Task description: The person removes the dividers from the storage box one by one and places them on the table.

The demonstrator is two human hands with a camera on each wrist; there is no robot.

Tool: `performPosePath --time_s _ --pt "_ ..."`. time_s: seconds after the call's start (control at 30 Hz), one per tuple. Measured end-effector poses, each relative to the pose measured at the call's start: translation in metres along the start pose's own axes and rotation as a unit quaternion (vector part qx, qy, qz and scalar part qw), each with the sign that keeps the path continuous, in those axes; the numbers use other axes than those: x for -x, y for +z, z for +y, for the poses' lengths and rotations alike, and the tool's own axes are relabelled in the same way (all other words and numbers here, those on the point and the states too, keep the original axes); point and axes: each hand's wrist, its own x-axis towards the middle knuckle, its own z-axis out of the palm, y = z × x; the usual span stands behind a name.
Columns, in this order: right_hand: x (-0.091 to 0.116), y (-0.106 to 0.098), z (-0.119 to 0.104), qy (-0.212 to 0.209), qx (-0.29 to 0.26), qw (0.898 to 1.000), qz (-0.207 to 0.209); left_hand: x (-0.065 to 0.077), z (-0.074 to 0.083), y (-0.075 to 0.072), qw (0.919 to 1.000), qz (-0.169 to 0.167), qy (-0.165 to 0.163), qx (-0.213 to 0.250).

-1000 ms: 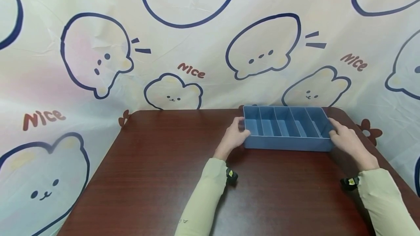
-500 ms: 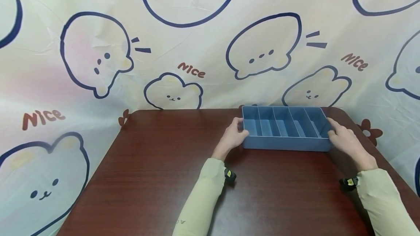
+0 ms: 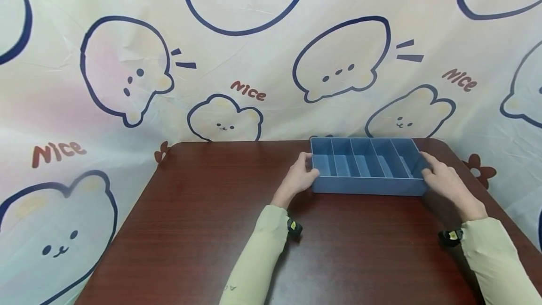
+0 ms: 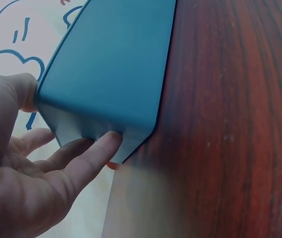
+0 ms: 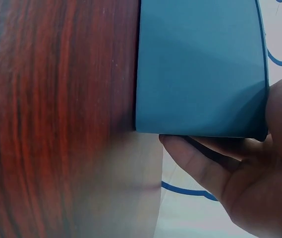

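A blue divided storage box (image 3: pixel 368 186) with several compartments in a row sits near the far right of the brown table. No contents show in its compartments. My left hand (image 3: pixel 298 175) holds the left end, thumb at the near top corner. In the left wrist view its fingers (image 4: pixel 93 157) lie against the end wall. At the opposite end, my right hand (image 3: pixel 445 181) grips the box with the thumb by the rim. The right wrist view has the fingers (image 5: pixel 193 161) against that end wall, partly hidden behind the corner.
The brown table (image 3: pixel 203 229) stretches to the left and in front of the box. Behind it hangs a pale cloth (image 3: pixel 271 60) printed with blue cartoon outlines, which also covers both sides. Each sleeved wrist wears a small black camera (image 3: pixel 294 228).
The box has slid slightly to the left along the table. Both hands have kept their hold and moved with it.
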Motion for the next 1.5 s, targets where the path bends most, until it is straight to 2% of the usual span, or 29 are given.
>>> performPosePath --time_s 0.67,1.03,1.37,1.5 --pt "0.0 0.001 0.001 -0.028 -0.012 1.0 -0.005 0.001 -0.006 -0.004 1.0 0.0 -0.003 -0.001" --pt "0.0 0.005 0.0 -0.035 -0.035 0.999 -0.017 0.008 -0.006 -0.01 0.9999 0.001 -0.013 0.003" --pt "0.002 0.005 -0.005 -0.051 -0.026 0.998 -0.009 0.01 -0.008 -0.014 0.9999 0.0 -0.013 0.008" --pt "0.002 0.006 -0.006 -0.045 -0.035 0.998 -0.018 0.011 -0.009 -0.016 0.9999 0.001 -0.013 0.005"
